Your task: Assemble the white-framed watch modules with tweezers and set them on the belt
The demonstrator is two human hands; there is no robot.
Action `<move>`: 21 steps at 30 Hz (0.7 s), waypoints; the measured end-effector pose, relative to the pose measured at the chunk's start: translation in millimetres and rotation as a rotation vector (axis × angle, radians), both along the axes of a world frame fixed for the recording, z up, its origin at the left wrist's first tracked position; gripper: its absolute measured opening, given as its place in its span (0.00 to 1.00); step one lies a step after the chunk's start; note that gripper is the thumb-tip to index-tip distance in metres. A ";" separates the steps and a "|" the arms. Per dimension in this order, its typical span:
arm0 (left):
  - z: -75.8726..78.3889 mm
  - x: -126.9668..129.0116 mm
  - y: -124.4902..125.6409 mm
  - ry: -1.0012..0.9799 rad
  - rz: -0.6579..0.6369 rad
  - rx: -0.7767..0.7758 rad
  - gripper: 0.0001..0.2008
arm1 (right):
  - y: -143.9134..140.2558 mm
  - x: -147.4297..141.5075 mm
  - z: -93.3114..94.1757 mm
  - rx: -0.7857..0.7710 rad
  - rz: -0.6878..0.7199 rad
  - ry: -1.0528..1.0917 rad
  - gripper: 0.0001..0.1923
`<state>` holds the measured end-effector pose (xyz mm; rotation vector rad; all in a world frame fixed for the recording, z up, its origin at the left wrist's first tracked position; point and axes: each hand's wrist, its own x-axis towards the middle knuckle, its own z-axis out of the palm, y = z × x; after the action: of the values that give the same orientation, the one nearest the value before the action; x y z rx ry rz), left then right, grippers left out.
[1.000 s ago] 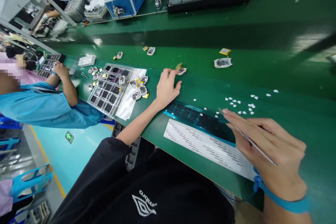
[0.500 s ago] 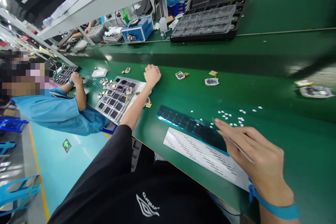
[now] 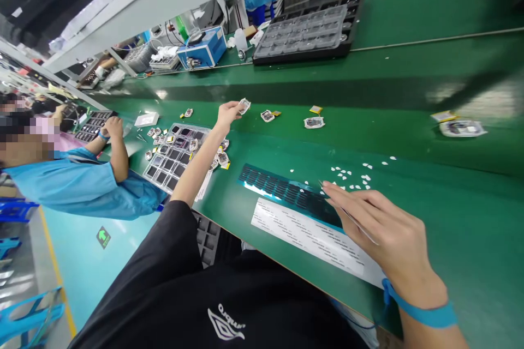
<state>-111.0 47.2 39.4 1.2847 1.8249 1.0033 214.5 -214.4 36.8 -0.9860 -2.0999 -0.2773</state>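
Where parts scatter, tray w/ units

A clear tray of dark cells lies on the green belt, loose parts just beside it. Farther back sit a grey tray and a blue box — well apart. White bits dot the belt near a blue sheet and a paper strip. A co-worker's blue sleeve shows at left.

A green bench is stretching across my view, carrying a clear compartment tray at centre left, a dark sticker sheet on white paper at centre, and white bits, perhaps peeled backings.
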 end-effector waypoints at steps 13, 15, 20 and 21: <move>-9.8 107.8 -151.1 -1.051 -0.518 -0.104 0.16 | -1.1 3.4 -14.3 -0.116 -0.003 0.161 0.35; -14.7 111.7 -165.6 -1.040 -0.739 -0.194 0.25 | -3.4 4.4 -15.6 -0.174 -0.001 0.234 0.30; -14.9 111.1 -185.3 -0.862 -1.058 -0.391 0.26 | -7.5 2.3 -19.0 -0.268 -0.040 0.396 0.20; -13.1 111.8 -188.0 -0.827 -1.066 -0.382 0.24 | -7.4 0.6 -19.9 -0.271 -0.061 0.414 0.19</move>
<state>0.8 -140.8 26.3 1.1031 0.4973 0.4117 215.1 -221.9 16.9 -1.1548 -1.7553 0.1766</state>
